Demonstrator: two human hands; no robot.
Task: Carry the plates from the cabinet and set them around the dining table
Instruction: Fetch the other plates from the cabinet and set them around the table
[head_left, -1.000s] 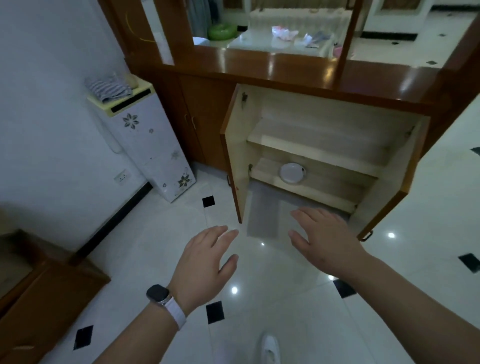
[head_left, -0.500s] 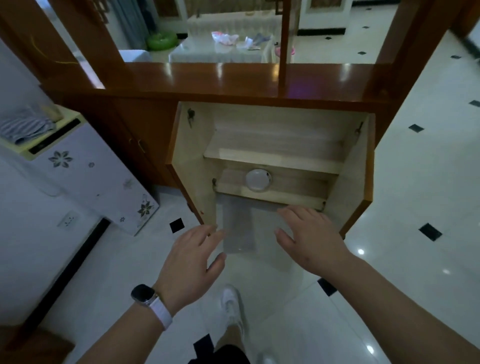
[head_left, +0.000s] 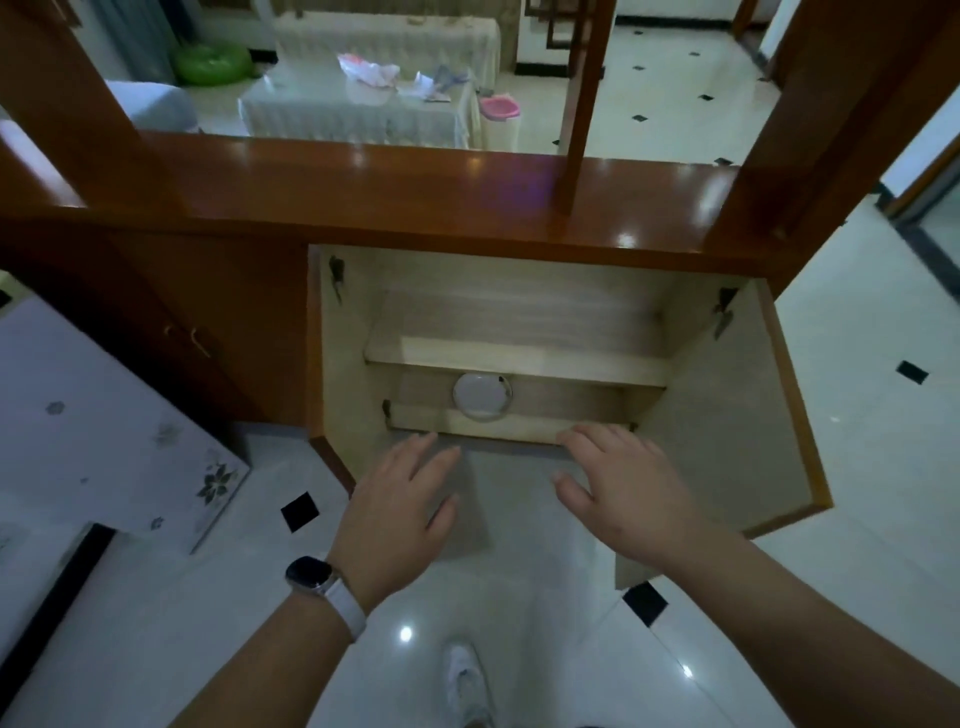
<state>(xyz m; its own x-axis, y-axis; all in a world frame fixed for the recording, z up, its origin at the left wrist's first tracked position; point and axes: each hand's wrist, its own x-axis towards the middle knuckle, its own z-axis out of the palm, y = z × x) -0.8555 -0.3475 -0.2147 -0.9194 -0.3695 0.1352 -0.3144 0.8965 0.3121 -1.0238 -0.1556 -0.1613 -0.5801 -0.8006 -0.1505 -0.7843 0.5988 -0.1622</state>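
From the head camera, a low wooden cabinet (head_left: 498, 332) stands with both doors swung wide, its pale interior showing two shelves. On the lower shelf (head_left: 571, 400) sits a white plate (head_left: 482, 396), round and lying flat, a little left of the shelf's middle; whether it is one plate or a small stack cannot be told. The upper shelf (head_left: 519, 358) partly overhangs the plate's far edge.

Both hands reach forward in front of the cabinet opening, palms down, empty. The left hand (head_left: 400, 504) has its fingers spread loosely and hovers over the floor just before the cabinet's bottom edge; a dark watch (head_left: 307, 573) on a white strap sits on that wrist. The right hand (head_left: 618, 488) is likewise open with fingers apart, its fingertips near the front edge of the lower shelf, to the right of the plate and not touching it.

The glossy brown counter (head_left: 415, 187) tops the cabinet. Beyond it stands a table (head_left: 358, 111) under a white cloth. Below, a white shoe (head_left: 470, 680) rests on the tiled floor (head_left: 857, 467).
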